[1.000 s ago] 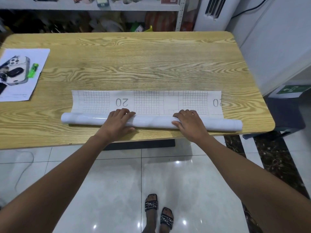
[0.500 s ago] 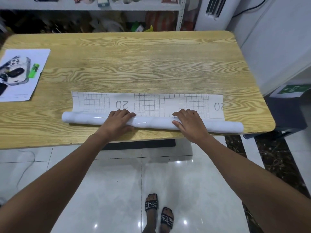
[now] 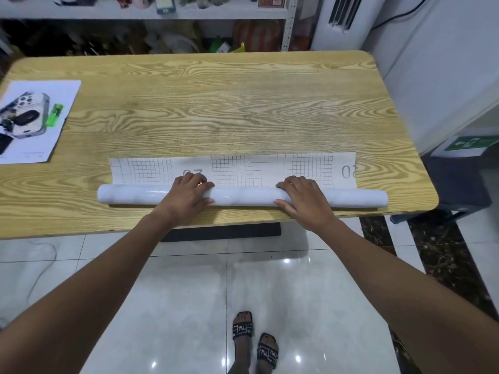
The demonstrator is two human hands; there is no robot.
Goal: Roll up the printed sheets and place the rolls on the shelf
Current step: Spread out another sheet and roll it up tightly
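Far left: a loose page (image 3: 67, 93) carrying a phone (image 3: 27, 114) and a green lighter (image 3: 54, 115), well apart from the work. Centre: the roll (image 3: 243, 197) lies along the near edge of the tabletop (image 3: 229, 109), its long axis running left to right. The left hand (image 3: 186, 198) grasps it left of centre, fingers (image 3: 193, 180) curled over the top and thumb on the near side. The right hand (image 3: 305, 201) grasps it right of centre in the same way. Both hands are equally near the roll, and each end of it extends well past its hand. The part of the printed sheet (image 3: 235, 171) not yet rolled, a narrow gridded strip, lies flat just beyond the fingers, so the coming turn probably runs away from the body. The shelf (image 3: 135, 13) stands behind the tabletop's far edge.
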